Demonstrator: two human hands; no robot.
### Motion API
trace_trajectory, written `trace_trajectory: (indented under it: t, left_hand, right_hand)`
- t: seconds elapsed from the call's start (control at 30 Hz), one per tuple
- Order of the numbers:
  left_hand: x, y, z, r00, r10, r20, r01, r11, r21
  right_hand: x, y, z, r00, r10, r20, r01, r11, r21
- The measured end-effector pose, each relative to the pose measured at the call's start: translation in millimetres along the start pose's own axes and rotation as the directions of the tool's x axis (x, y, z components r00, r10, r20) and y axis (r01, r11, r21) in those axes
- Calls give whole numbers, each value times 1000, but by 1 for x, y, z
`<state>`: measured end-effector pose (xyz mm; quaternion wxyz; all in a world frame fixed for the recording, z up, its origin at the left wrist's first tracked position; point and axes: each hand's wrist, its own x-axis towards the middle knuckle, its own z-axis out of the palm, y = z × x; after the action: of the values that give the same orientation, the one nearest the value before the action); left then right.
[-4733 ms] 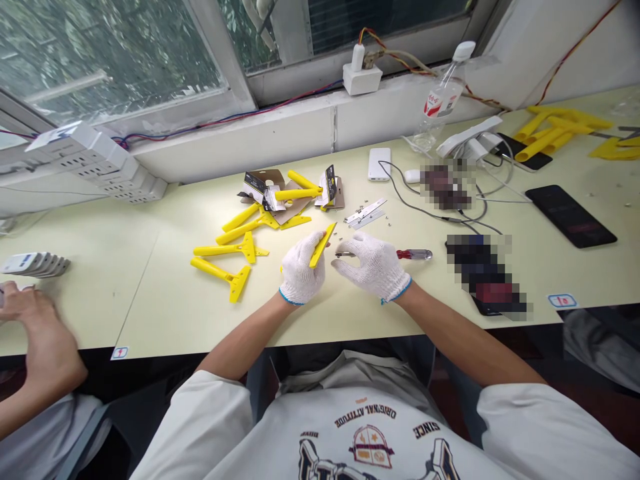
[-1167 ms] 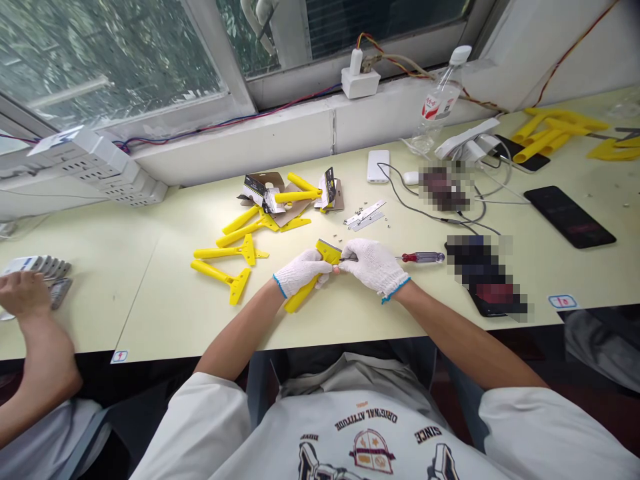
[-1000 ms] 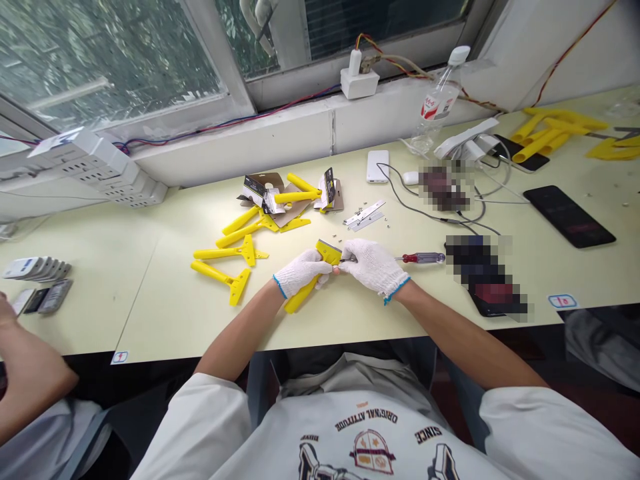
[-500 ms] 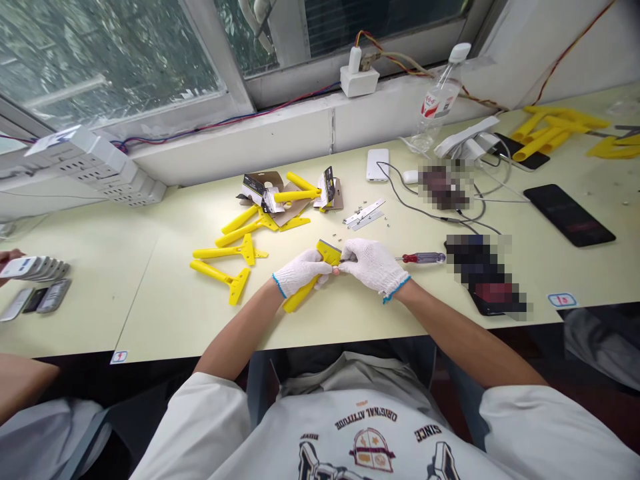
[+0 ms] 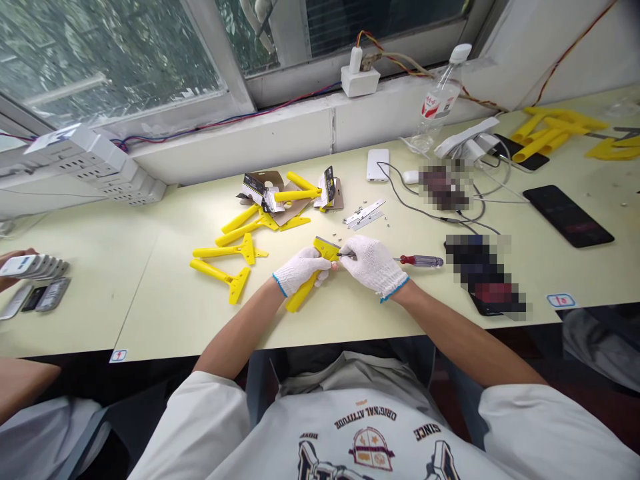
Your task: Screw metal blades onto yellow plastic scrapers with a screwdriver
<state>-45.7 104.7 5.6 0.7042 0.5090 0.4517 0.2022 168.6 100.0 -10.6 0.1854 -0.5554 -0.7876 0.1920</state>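
Note:
My left hand (image 5: 303,270), in a white knit glove, is closed around a yellow scraper (image 5: 301,293). The scraper's head, with a grey edge, points up and away from me. My right hand (image 5: 373,263), gloved alike, is closed on the shaft of a screwdriver (image 5: 423,261). Its red and purple handle sticks out to the right, and the dark tip shows at the scraper head's right side. A bare fingertip shows between the hands. Beyond them lie thin metal blades (image 5: 367,215) and several small screws (image 5: 338,238).
Several yellow scrapers (image 5: 220,252) lie at left, with opened card packaging (image 5: 270,183) behind. To the right are a blurred dark object (image 5: 485,273), a black phone (image 5: 570,217), cables and a water bottle (image 5: 440,100). Another person's hand (image 5: 11,257) is at far left.
The scraper's head has turned slightly left in my left hand. The screwdriver has tilted, its tip now a little farther up and its handle a little lower.

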Motion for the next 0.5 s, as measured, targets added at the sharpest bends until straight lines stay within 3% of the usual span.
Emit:
trace_trajectory:
  t: [0.3,0.5]
  left_hand:
    - [-3,3,2,999,-18,51,17,999,32]
    - [-2,1,2,998,-27,57,26,999,20]
  right_hand:
    - [-3,2,-15,990,-22,140,23,1000,-5]
    - [-4,-1,-14,988,-23,155,25,1000,-15]
